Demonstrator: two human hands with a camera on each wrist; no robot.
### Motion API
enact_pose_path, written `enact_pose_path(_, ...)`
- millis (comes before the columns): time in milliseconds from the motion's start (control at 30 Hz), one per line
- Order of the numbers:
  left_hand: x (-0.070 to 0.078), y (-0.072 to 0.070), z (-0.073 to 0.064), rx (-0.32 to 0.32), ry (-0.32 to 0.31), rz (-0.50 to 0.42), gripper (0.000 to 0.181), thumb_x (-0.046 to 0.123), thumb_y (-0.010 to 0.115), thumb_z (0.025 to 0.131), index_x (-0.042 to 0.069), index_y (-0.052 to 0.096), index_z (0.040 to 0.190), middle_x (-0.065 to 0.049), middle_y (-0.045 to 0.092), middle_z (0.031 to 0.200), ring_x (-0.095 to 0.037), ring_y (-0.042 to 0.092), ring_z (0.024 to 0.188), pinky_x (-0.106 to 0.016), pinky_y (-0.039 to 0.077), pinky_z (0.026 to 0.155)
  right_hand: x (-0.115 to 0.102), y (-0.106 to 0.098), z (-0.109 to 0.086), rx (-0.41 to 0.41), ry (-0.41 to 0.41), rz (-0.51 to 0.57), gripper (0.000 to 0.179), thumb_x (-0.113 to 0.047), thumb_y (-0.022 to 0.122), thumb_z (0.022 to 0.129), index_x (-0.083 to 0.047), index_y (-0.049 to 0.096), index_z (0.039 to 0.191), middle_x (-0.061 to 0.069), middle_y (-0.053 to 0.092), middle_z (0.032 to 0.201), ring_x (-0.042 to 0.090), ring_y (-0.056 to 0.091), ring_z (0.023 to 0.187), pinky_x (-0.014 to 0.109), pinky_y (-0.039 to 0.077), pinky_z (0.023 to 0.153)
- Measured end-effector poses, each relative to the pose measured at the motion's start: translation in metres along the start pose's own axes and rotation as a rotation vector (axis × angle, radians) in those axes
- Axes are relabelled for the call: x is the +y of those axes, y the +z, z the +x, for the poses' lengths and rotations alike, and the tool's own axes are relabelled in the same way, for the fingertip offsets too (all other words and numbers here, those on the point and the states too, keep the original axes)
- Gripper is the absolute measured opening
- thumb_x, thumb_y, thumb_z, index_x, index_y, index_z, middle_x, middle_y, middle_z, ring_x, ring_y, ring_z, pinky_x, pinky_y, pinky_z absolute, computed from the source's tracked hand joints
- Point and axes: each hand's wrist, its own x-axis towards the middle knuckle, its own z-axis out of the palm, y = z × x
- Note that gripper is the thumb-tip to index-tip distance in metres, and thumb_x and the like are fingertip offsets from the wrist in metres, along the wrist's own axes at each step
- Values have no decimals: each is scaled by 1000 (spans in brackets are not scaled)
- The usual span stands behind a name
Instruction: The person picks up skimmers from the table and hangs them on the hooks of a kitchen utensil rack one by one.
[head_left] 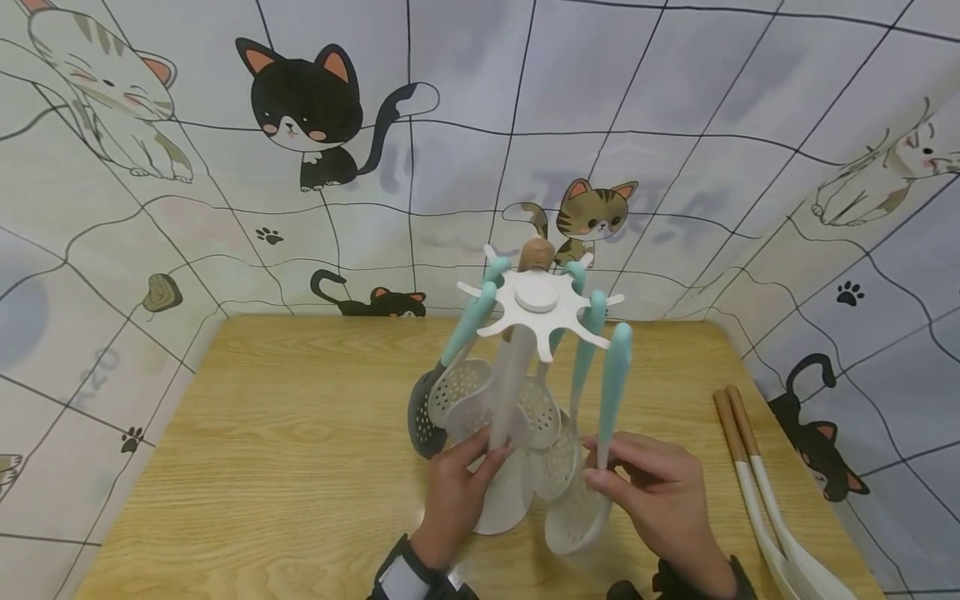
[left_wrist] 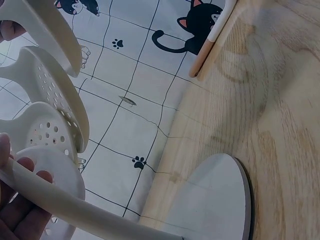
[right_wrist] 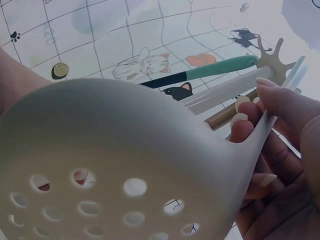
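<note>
A white utensil stand with a star-shaped hook top (head_left: pixel 536 296) stands on the table, its round base (left_wrist: pixel 215 200) flat on the wood. My left hand (head_left: pixel 453 496) grips the stand's pole (head_left: pixel 512 392) low down. Between the thumb and fingers of my right hand (head_left: pixel 663 492) is the lower handle of a skimmer (right_wrist: pixel 100 135) with a cream, holed bowl. Its teal handle (head_left: pixel 617 367) tops out right beside a hook tip at the front right. Other teal-handled utensils hang around the pole, among them a dark grey slotted one (head_left: pixel 425 417) and a cream slotted one (head_left: pixel 459 387).
Two long white utensils with wooden handles (head_left: pixel 738 425) lie at the right side of the wooden table (head_left: pixel 285 450). A cat-print cloth (head_left: pixel 465 167) rises behind and along both sides. A brown wooden knob (head_left: pixel 537 252) shows behind the hook top.
</note>
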Motion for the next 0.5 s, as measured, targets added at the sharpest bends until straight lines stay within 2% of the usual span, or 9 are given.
enact_pose_path(133,1,0,0,-5,-9,-6,27,20,68,86,15,70,112,-1,70,108,-19,69,98,-23,50,80,1,1,-1,14,1,-4,39,27,61,72,16,63,110,13,70,105,13,64,82,26,50,66)
enact_pose_path(500,2,0,1,-10,-28,-1,27,21,68,87,15,70,112,0,69,108,-18,68,99,-24,50,81,5,6,-3,52,56,-48,39,28,62,70,15,64,106,13,70,102,12,64,79,26,49,62)
